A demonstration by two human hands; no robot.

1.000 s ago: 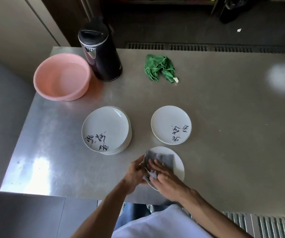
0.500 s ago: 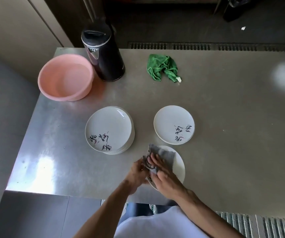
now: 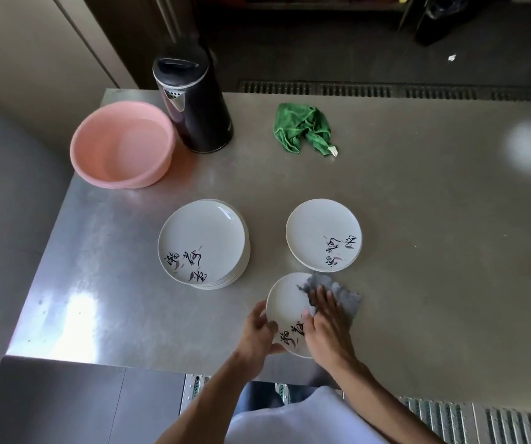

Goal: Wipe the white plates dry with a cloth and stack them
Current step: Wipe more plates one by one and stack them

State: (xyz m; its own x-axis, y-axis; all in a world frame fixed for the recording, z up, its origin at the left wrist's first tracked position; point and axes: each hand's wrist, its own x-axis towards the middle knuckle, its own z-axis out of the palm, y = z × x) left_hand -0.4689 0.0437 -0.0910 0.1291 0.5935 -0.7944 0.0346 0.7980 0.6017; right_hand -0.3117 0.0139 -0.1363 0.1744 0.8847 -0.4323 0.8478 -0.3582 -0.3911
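Cloth (image 3: 341,294) slid right under flat right hand (image 3: 325,328); left hand (image 3: 259,332) grips plate (image 3: 285,301).

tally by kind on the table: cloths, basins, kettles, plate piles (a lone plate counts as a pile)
cloths: 2, green cloth and grey cloth
basins: 1, pink basin
kettles: 1, black kettle
plate piles: 3, left stack, right pile, wiped plate
total: 7

Commercial-style kitchen: stainless-steel counter (image 3: 417,251), plate stack (image 3: 203,241) beyond-left of the left grip (image 3: 259,334), pink basin (image 3: 123,145), black kettle (image 3: 196,107), floor drain grates (image 3: 321,89) farther beyond.
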